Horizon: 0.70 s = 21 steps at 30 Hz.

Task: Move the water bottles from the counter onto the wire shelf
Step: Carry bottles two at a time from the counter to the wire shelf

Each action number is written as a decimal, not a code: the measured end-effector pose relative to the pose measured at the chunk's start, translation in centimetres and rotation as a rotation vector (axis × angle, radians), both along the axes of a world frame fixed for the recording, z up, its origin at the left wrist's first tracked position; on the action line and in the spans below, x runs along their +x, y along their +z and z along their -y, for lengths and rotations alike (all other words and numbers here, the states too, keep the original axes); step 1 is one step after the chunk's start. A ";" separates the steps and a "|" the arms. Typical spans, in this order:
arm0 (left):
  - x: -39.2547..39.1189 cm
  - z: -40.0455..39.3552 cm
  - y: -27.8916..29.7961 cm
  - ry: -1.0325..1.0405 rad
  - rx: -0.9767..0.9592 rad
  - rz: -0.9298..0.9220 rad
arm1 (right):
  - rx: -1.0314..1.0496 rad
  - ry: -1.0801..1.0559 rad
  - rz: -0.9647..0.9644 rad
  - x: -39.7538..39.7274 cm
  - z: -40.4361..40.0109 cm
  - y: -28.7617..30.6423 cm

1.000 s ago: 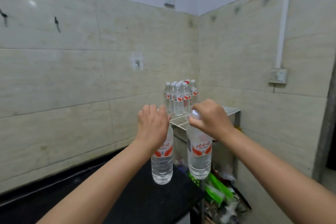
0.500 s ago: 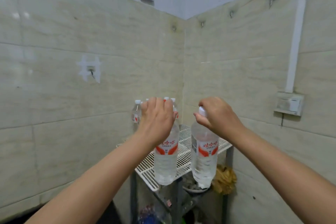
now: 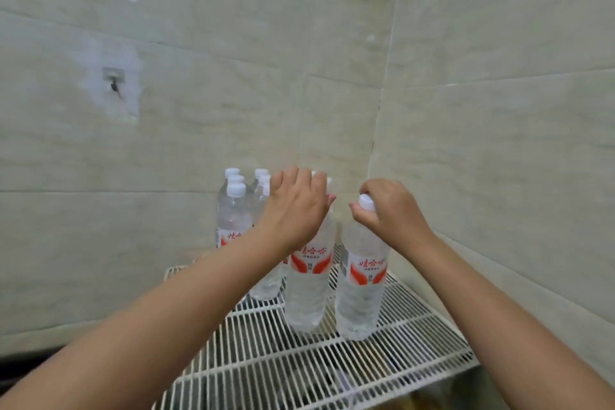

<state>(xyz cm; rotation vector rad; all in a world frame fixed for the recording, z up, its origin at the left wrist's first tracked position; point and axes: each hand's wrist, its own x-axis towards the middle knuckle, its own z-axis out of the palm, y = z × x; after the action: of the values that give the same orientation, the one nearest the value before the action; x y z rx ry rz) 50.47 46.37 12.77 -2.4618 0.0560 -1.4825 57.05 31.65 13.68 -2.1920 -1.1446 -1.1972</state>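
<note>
The person is holding two water bottles by their tops over the white wire shelf (image 3: 332, 363) in the tiled corner. The left hand (image 3: 296, 206) is curling its fingers down over the cap of the left bottle (image 3: 307, 289), hiding the cap entirely. The right hand (image 3: 389, 213) is gripping the neck of the right bottle (image 3: 361, 296), with the white cap (image 3: 367, 202) showing between thumb and fingers. Both bottles are hanging upright, side by side and just apart, their bases at the shelf's wires; I cannot tell whether they are touching it. Each is wearing a white label with red marks. Behind the left hand, a cluster of bottles (image 3: 234, 213) is standing on the back of the shelf against the wall, white caps up. A small metal hook (image 3: 113, 79) is sitting on the left wall, well above the shelf.
</note>
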 end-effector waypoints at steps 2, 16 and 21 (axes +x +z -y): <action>3.3 0.2 -0.7 0.074 0.020 -0.100 | -0.029 0.045 -0.039 3.4 -0.2 -0.3; 11.5 -1.2 -1.9 0.361 -0.151 -0.377 | -0.019 0.312 -0.152 14.8 -4.8 -2.8; 11.8 -1.3 -2.7 0.342 -0.232 -0.318 | 0.057 0.316 -0.216 15.8 -6.2 -3.5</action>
<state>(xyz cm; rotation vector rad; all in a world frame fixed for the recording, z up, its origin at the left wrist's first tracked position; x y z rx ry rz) 62.24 47.71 10.06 -2.6938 -0.4772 -0.9967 72.83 37.87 10.18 -1.9498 -1.2864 -0.8291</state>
